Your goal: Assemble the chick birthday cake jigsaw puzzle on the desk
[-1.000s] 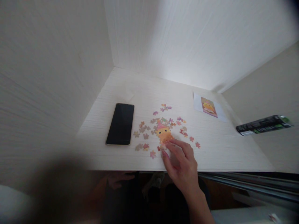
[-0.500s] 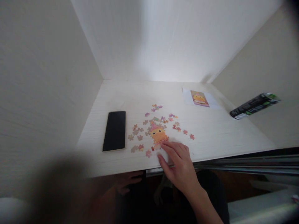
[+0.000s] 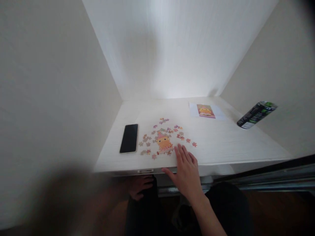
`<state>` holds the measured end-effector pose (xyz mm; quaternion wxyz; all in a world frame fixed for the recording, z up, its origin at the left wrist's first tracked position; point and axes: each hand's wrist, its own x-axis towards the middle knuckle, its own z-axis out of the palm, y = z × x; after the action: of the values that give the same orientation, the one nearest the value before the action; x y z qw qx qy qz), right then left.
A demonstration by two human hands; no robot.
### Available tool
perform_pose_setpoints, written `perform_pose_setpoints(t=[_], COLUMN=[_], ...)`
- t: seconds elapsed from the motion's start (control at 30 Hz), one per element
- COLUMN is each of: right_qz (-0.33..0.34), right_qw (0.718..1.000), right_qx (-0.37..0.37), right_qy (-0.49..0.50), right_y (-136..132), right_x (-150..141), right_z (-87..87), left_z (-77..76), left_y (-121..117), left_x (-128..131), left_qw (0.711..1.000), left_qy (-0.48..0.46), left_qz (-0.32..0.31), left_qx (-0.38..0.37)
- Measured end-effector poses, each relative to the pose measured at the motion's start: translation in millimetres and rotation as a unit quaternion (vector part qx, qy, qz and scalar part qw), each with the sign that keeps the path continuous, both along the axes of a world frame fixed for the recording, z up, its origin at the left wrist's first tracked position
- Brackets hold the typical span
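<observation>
A partly joined jigsaw puzzle (image 3: pixel 164 142) lies on the white tabletop, with a yellow figure in a pink hat on it. Loose puzzle pieces (image 3: pixel 148 144) are scattered around it, and a few touch its lower edge. My right hand (image 3: pixel 187 172) is at the puzzle's lower right, fingers stretched toward it and thumb apart over the table's front edge. Nothing shows in its grasp. Below the table edge, my left hand (image 3: pixel 141 186) rests on my dark-clothed left leg, fingers extended, in dim light.
Left of the pieces lies a black phone (image 3: pixel 129 138). Farther back on the right is a picture sheet (image 3: pixel 206 111) with the same yellow figure. A black and green can (image 3: pixel 256 115) stands near the right wall. Walls (image 3: pixel 172 59) enclose the white tabletop (image 3: pixel 221 141).
My right hand has drawn back from the puzzle's bottom edge to its lower right, its fingers straighter. The camera view has shifted, showing more of the drawer front. My left hand stays low.
</observation>
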<state>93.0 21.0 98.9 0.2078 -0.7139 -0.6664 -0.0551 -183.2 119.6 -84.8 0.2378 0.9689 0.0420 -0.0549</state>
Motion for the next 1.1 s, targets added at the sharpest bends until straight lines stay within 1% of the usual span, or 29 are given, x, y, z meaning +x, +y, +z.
perform_pose_setpoints(t=[0.03,0.1,0.2,0.3,0.37,0.43,0.5,0.57,0.67,0.77,0.83,0.9,1.03,1.07,1.1], right_qz=[-0.002,0.000,0.008,0.012,0.015,0.019,0.023,0.033,0.055,0.078,0.085,0.081,0.029,0.026,0.000], right_qw=[1.000,1.000,0.999,0.998,0.998,0.998,0.998,0.997,0.996,0.988,0.976,0.968,0.962,0.959,0.953], right_qx=[0.005,0.018,0.042,0.057,0.061,0.063,0.065,0.068,0.075,0.132,0.188,0.204,0.171,0.168,0.170], right_qy=[0.000,0.000,0.003,0.005,0.003,-0.001,-0.001,0.001,0.007,0.034,0.075,0.123,0.210,0.228,0.249], right_y=[0.1,0.1,-0.9,-3.5,-6.5,-10.3,-14.4,-18.5,-27.4,-50.2,-77.6,-113.4,-191.2,-208.8,-224.8], right_x=[-0.2,-0.2,0.4,0.5,0.6,1.1,2.6,4.7,6.7,5.1,2.8,1.2,4.6,6.6,8.7], right_z=[-2.0,-5.0,-7.6,-9.9,-11.9,-14.0,-15.1,-14.5,-11.3,-13.6,-23.9,-42.5,-87.4,-95.2,-100.0], left_z=[-0.1,4.9,20.6,32.7,35.1,35.2,37.0,43.2,62.4,89.8,110.0,130.2,167.6,176.1,184.1], left_y=[-3.8,-14.4,-38.9,-73.2,-100.6,-130.1,-159.2,-184.4,-208.9,-214.7,-209.9,-200.2,-168.8,-158.4,-146.9], left_x=[-2.2,-4.4,-3.4,-0.7,0.0,-1.1,-4.3,-9.2,-17.3,-22.5,-22.2,-18.3,-3.1,1.5,6.4], left_qw=[1.000,0.998,0.983,0.946,0.913,0.882,0.860,0.846,0.829,0.815,0.811,0.813,0.821,0.823,0.826], left_qy=[0.007,0.015,0.006,-0.012,-0.018,-0.022,-0.028,-0.038,-0.066,-0.105,-0.137,-0.168,-0.213,-0.221,-0.229], left_qz=[0.007,0.054,0.179,0.317,0.401,0.466,0.505,0.529,0.554,0.570,0.569,0.557,0.528,0.521,0.513], left_qx=[-0.002,0.005,0.035,0.065,0.074,0.073,0.064,0.049,0.028,0.011,0.006,0.009,0.035,0.043,0.052])
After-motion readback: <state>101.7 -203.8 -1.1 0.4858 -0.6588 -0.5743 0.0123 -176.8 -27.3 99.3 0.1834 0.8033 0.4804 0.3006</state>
